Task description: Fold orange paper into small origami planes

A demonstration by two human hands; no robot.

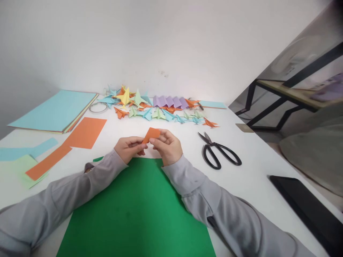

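A small piece of orange paper [151,134] is held up between my two hands, above the far edge of a green sheet [139,203]. My left hand [129,149] pinches its lower left corner between thumb and fingers. On the other side, my right hand [169,145] grips the right edge, thumb in front and fingers behind. The paper looks folded, though its back is hidden. Beyond my hands lie several folded paper stars and cranes [158,113] in orange, blue, green and yellow, with a pleated purple paper strip [170,102] among them.
Black-handled scissors [214,151] lie open at right, near a black flat device [302,207]. At left are a stack of coloured sheets [53,110], a wire coil [98,107], a cut orange sheet [87,132], blue strips [44,147] and green scraps [23,167]. A wall stands behind.
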